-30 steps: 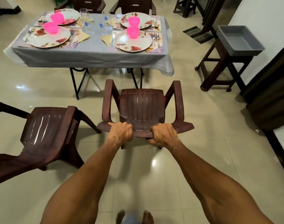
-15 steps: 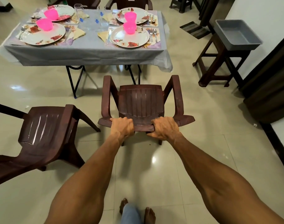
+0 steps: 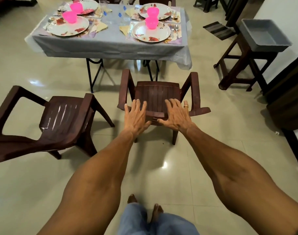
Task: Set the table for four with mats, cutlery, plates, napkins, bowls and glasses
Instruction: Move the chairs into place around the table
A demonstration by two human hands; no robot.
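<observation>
A brown plastic chair (image 3: 157, 94) stands on the floor facing the table (image 3: 109, 46), which has a grey cloth. My left hand (image 3: 136, 116) and my right hand (image 3: 176, 114) hover with fingers spread straight over the top of the chair's backrest, holding nothing. On the table lie floral plates (image 3: 150, 33) on mats, each with a pink bowl (image 3: 151, 22), plus folded napkins (image 3: 124, 28), cutlery (image 3: 174, 29) and clear glasses (image 3: 102, 1).
A second brown chair (image 3: 60, 119) stands turned sideways at the left. A wooden stool (image 3: 241, 65) with a grey tub (image 3: 263, 34) is at the right by the wall. More chairs sit behind the table. My bare feet are on the tiled floor.
Both hands have let go of the chair's backrest and opened with fingers spread. The chair moved a little closer to the table before that.
</observation>
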